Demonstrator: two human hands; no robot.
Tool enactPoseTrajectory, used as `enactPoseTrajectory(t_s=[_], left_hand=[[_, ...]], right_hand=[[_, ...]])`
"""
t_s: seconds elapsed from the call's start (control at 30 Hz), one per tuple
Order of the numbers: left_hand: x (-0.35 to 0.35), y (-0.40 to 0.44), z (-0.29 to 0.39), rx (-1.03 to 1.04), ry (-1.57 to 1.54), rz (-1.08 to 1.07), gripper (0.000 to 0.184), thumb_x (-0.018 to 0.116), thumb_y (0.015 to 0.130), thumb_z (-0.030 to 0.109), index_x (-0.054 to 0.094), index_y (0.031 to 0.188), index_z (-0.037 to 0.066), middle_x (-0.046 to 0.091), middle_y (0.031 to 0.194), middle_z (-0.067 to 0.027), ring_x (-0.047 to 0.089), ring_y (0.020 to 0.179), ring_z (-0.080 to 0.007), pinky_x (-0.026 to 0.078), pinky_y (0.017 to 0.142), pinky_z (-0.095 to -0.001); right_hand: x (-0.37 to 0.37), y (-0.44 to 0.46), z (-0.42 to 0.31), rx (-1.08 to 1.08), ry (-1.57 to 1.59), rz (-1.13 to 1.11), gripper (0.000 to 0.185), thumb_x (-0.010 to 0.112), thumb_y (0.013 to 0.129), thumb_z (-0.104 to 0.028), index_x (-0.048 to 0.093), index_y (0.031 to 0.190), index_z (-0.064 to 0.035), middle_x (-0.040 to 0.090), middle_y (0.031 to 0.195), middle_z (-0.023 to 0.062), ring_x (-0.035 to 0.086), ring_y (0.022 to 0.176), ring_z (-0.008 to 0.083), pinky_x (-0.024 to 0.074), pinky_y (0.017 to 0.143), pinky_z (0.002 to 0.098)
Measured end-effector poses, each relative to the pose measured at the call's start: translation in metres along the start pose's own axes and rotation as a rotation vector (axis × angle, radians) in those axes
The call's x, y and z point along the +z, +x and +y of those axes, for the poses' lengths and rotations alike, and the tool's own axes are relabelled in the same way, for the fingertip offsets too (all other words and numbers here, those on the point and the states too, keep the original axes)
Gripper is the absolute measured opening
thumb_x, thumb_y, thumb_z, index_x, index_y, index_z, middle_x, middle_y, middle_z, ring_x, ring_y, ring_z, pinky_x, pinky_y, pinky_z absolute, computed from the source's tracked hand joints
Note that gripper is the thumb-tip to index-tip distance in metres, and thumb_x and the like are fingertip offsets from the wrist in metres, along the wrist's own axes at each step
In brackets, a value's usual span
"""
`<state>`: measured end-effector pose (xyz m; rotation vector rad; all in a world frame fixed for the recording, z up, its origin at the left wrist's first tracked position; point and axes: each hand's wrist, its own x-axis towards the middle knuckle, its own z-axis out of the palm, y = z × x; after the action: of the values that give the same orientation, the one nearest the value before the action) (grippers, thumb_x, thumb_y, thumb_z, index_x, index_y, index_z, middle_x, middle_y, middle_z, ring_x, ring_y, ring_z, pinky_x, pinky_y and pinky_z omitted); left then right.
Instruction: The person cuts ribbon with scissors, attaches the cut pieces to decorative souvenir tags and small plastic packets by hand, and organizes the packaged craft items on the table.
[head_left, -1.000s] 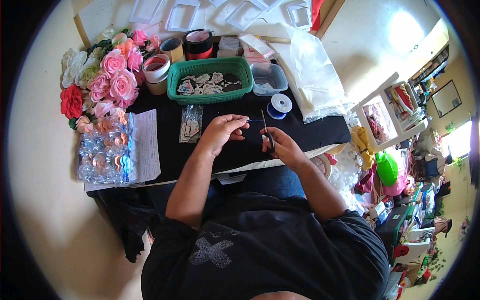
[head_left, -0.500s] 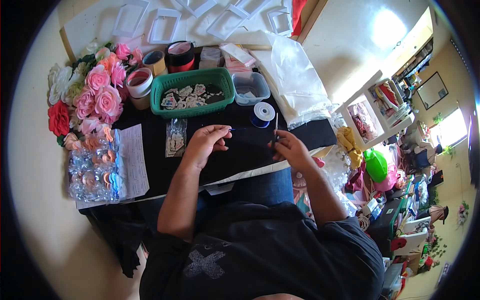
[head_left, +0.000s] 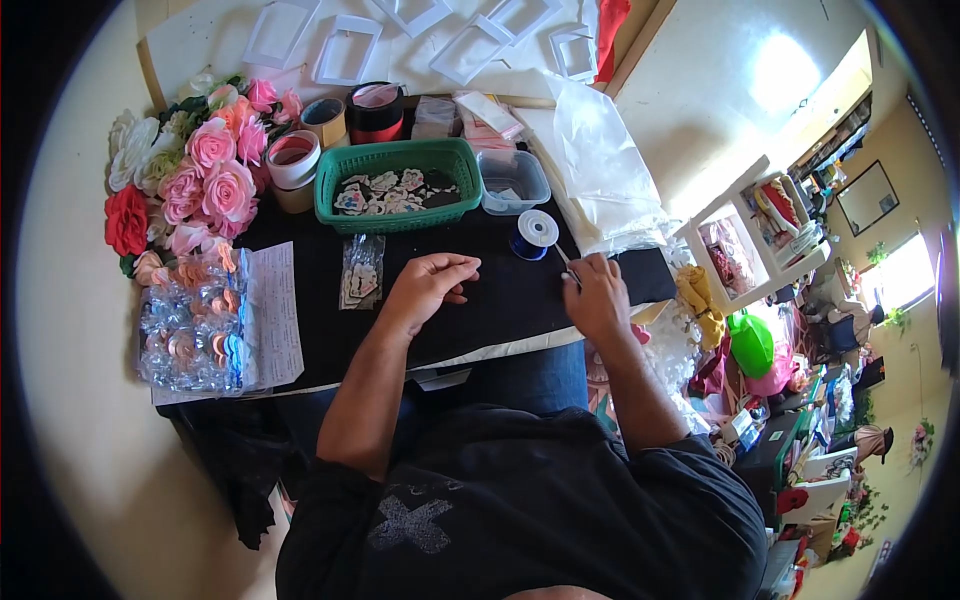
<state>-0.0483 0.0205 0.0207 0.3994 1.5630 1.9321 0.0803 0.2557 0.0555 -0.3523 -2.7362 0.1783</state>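
My left hand [head_left: 433, 288] hovers over the black cloth [head_left: 500, 315], thumb and forefinger pinched together. The thin blue strand seen there a moment ago is too fine to make out now. My right hand [head_left: 600, 298] is low over the cloth at the right, palm down, fingers closed around what look like scissors [head_left: 567, 266]; a slim pale metal tip shows past the fingers and the handles are hidden. Just beyond that tip stands a white-topped spool [head_left: 537, 230] wound with blue. A clear packet of printed cutouts [head_left: 361, 273] lies left of my left hand.
Behind the hands are a green basket [head_left: 398, 217] of cutouts, a clear plastic tub [head_left: 513, 186] and tape rolls [head_left: 292, 160]. Artificial flowers [head_left: 213, 160], wrapped items [head_left: 195, 330] and a written sheet [head_left: 272, 320] are leftward. Plastic sheeting [head_left: 600, 165] and white frames [head_left: 348, 50] lie farther back.
My right hand has turned palm down and moved right, and the scissors have gone from pointing up to lying low. The left hand keeps its pinch; the blue strand no longer shows.
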Motion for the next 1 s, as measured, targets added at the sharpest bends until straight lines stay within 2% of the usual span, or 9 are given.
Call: enactPoseTrajectory(t_s=[0.07,0.13,0.17,0.23,0.27,0.33,0.37,0.63,1.0], left_hand=[[0.001,0.001,-0.002,0.004,0.047,-0.069,0.029,0.064,0.092,0.025,0.069,0.109,0.003,0.068,0.096,-0.0065,0.060,0.079,-0.0097,0.052,0.071,-0.0252],[0.000,0.000,-0.003,-0.011,0.060,-0.126,0.031,0.064,0.092,0.027,0.068,0.110,0.003,0.068,0.098,-0.0076,0.061,0.082,-0.0112,0.052,0.074,-0.0261],[0.000,-0.001,-0.002,-0.012,0.044,-0.157,0.031,0.065,0.092,0.027,0.068,0.110,0.003,0.068,0.098,-0.0073,0.061,0.082,-0.0115,0.052,0.074,-0.0265],[0.000,-0.003,0.001,-0.010,0.030,-0.185,0.031,0.065,0.091,0.028,0.069,0.110,0.003,0.068,0.097,-0.0070,0.061,0.082,-0.0117,0.052,0.074,-0.0269],[0.001,-0.005,0.003,-0.018,0.027,-0.184,0.031,0.065,0.091,0.028,0.068,0.109,0.003,0.067,0.097,-0.0066,0.061,0.082,-0.0119,0.052,0.075,-0.0272],[0.000,-0.006,0.006,-0.021,0.017,-0.178,0.031,0.066,0.091,0.029,0.068,0.108,0.002,0.067,0.096,-0.0062,0.061,0.082,-0.0121,0.053,0.075,-0.0276],[0.001,-0.006,0.006,-0.028,0.015,-0.177,0.031,0.066,0.091,0.028,0.067,0.107,0.002,0.066,0.095,-0.0058,0.061,0.082,-0.0122,0.053,0.075,-0.0276],[-0.006,-0.001,-0.002,-0.063,-0.142,-0.287,0.026,0.066,0.091,0.026,0.064,0.103,0.002,0.064,0.092,-0.0049,0.059,0.081,-0.0112,0.053,0.073,-0.0273],[-0.010,-0.002,-0.003,-0.103,-0.281,-0.276,0.021,0.065,0.090,0.020,0.065,0.102,0.003,0.062,0.089,-0.0023,0.059,0.081,-0.0100,0.053,0.071,-0.0272]], right_hand=[[-0.007,0.003,-0.031,-0.101,0.123,0.028,0.025,0.065,0.085,-0.022,0.066,0.102,-0.0041,0.061,0.101,0.0143,0.057,0.100,0.0320,0.0482,0.083,0.0415],[-0.007,0.002,-0.055,-0.187,0.545,-0.166,0.028,0.067,0.088,-0.024,0.064,0.105,-0.0020,0.060,0.097,0.0105,0.059,0.094,0.0243,0.0483,0.081,0.0351],[-0.003,0.002,-0.059,-0.185,0.548,-0.168,0.028,0.067,0.088,-0.024,0.064,0.105,-0.0020,0.060,0.097,0.0105,0.059,0.094,0.0243,0.0483,0.081,0.0351],[0.006,0.006,-0.065,-0.163,0.657,-0.263,0.024,0.066,0.090,-0.022,0.062,0.101,-0.0018,0.059,0.091,0.0077,0.058,0.084,0.0169,0.0473,0.075,0.0288],[0.007,0.006,-0.068,-0.169,0.657,-0.264,0.024,0.066,0.090,-0.022,0.062,0.101,-0.0018,0.059,0.091,0.0077,0.058,0.084,0.0169,0.0473,0.075,0.0288],[0.007,0.006,-0.072,-0.057,0.739,-0.276,0.018,0.064,0.091,-0.019,0.062,0.093,-0.0013,0.061,0.089,0.0107,0.059,0.084,0.0254,0.0475,0.072,0.0336],[0.006,0.005,-0.072,-0.061,0.734,-0.281,0.018,0.064,0.091,-0.019,0.062,0.093,-0.0013,0.061,0.089,0.0107,0.059,0.084,0.0254,0.0475,0.072,0.0336],[0.026,0.001,-0.062,0.019,0.876,-0.309,0.016,0.061,0.094,-0.017,0.059,0.097,-0.0016,0.058,0.088,0.0074,0.052,0.075,0.0139,0.0441,0.068,0.0276],[0.034,-0.002,-0.063,-0.014,0.941,-0.380,0.017,0.059,0.096,-0.016,0.057,0.101,-0.0005,0.060,0.084,0.0057,0.054,0.075,0.0109,0.0450,0.069,0.0259]])
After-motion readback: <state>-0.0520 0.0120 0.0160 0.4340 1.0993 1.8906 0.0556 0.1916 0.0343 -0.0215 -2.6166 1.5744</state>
